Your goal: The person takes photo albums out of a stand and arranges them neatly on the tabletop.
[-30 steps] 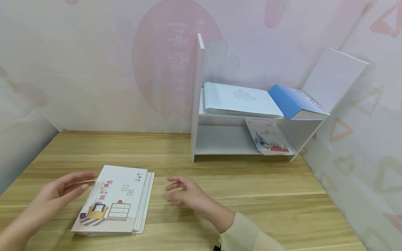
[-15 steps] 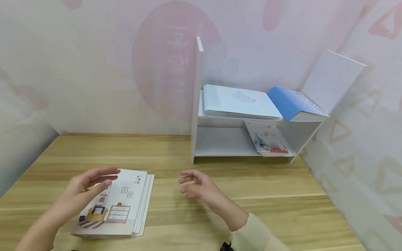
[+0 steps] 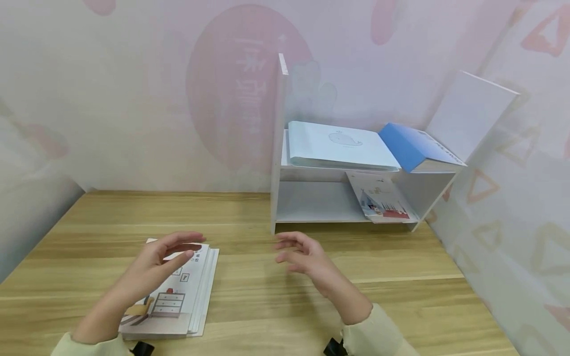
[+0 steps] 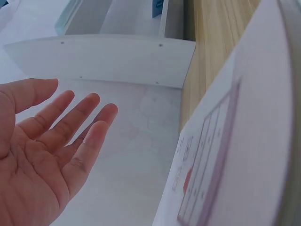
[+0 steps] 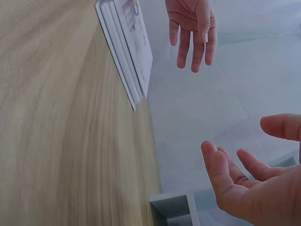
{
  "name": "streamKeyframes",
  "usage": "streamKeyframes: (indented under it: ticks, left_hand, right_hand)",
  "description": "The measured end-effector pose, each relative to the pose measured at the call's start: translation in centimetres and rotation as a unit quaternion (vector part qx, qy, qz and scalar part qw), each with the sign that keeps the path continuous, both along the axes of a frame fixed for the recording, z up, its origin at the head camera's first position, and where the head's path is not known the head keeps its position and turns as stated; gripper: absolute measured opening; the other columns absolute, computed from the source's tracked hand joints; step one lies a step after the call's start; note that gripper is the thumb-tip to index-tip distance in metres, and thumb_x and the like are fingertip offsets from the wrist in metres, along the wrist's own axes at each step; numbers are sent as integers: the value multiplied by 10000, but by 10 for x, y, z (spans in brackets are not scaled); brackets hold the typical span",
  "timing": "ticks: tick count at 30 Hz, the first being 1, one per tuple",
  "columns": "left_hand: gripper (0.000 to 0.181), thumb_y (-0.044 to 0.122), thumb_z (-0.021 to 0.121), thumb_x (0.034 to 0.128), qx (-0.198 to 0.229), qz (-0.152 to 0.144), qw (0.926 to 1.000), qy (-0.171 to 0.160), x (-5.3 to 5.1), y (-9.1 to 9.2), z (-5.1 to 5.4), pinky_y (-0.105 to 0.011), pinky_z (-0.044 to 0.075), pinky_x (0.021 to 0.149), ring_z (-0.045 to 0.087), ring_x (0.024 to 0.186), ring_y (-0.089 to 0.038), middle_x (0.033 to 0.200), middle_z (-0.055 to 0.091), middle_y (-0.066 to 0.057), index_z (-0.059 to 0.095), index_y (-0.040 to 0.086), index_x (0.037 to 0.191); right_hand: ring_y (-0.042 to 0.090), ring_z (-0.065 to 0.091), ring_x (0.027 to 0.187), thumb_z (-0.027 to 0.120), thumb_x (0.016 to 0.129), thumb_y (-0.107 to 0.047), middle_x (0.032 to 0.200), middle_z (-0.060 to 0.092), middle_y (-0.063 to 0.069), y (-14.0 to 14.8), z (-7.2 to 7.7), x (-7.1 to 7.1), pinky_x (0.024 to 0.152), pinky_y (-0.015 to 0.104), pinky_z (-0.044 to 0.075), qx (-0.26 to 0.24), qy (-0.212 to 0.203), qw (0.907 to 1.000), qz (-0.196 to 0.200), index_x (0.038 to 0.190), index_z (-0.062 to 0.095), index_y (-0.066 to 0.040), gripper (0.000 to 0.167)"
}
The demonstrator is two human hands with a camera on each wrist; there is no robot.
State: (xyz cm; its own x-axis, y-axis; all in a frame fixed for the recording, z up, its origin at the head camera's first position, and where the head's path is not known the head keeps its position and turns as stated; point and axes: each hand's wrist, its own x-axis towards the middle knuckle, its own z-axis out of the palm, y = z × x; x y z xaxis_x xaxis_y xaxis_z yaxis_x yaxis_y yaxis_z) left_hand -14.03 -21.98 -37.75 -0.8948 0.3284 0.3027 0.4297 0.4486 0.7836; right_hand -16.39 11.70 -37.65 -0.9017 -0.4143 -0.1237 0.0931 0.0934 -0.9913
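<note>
In the head view the left hand [image 3: 156, 267] hovers over a stack of white picture books [image 3: 178, 316] on the wooden table, covering part of the top cover; its fingers are extended and slightly bent. The left wrist view shows that palm [image 4: 42, 160] holding nothing, beside the drawn drawers of the cover [image 4: 207, 155]. To the right of the stack, the right hand [image 3: 316, 262] is raised above the table in front of the shelf's left end, fingers relaxed and empty. From the right wrist view, both hands are apart, with the books' page edges [image 5: 120, 56] facing that camera.
A white shelf [image 3: 320, 200] stands at the back right. On its upper level lie a pale whale-print book [image 3: 343, 143] and a blue book [image 3: 418, 148]; another picture book [image 3: 380, 195] leans in the lower level. Patterned cloth walls [image 3: 133, 99] surround the wooden table [image 3: 249, 296].
Both hands have moved to the right. The left one went from the left edge of the book stack to over it. Books and shelf have kept their places.
</note>
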Motion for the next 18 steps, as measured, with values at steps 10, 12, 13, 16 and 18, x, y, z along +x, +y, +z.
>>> streamKeyframes:
  ticks: [10, 12, 13, 16, 18]
  left_hand:
    - [308, 160, 552, 1027, 170, -296, 9989, -310, -12, 28, -2, -205, 518, 889, 650, 1147, -83, 1297, 662, -50, 592, 165, 1332]
    - [308, 154, 550, 1027, 225, -390, 9985, -316, -15, 34, -4, -208, 520, 901, 656, 1153, -131, 1304, 655, -84, 592, 145, 1332]
    - [308, 154, 553, 1026, 271, -431, 9981, -349, -16, 37, -4, -208, 520, 907, 657, 1155, -152, 1307, 653, -89, 593, 135, 1330]
    - [314, 143, 555, 1023, 421, -596, 9963, -456, -19, 44, -6, -210, 526, 923, 658, 1164, -217, 1313, 644, -95, 586, 86, 1330]
    - [319, 132, 554, 1022, 511, -701, 9947, -547, -20, 49, -7, -210, 528, 931, 655, 1170, -253, 1316, 639, -107, 579, 48, 1329]
  right_hand:
    - [146, 635, 1050, 611, 969, -176, 1313, 595, 98, 17, 4, -3, 1028, 514, 466, 111, 138, 9995, -246, 1406, 498, -85, 460]
    - [147, 636, 1052, 612, 974, -191, 1321, 590, 102, 21, 5, -4, 1043, 527, 458, 144, 144, 9993, -301, 1409, 496, -94, 460]
    - [150, 636, 1054, 613, 976, -195, 1325, 588, 103, 23, 6, -4, 1048, 530, 455, 150, 143, 9992, -333, 1409, 496, -96, 460]
    - [179, 639, 1079, 594, 987, -179, 1341, 577, 123, 28, 8, -5, 1065, 544, 441, 129, 152, 9990, -400, 1416, 488, -95, 450]
    - [208, 639, 1099, 577, 994, -159, 1346, 570, 132, 31, 9, -5, 1064, 543, 442, 118, 169, 9988, -451, 1418, 487, -94, 438]
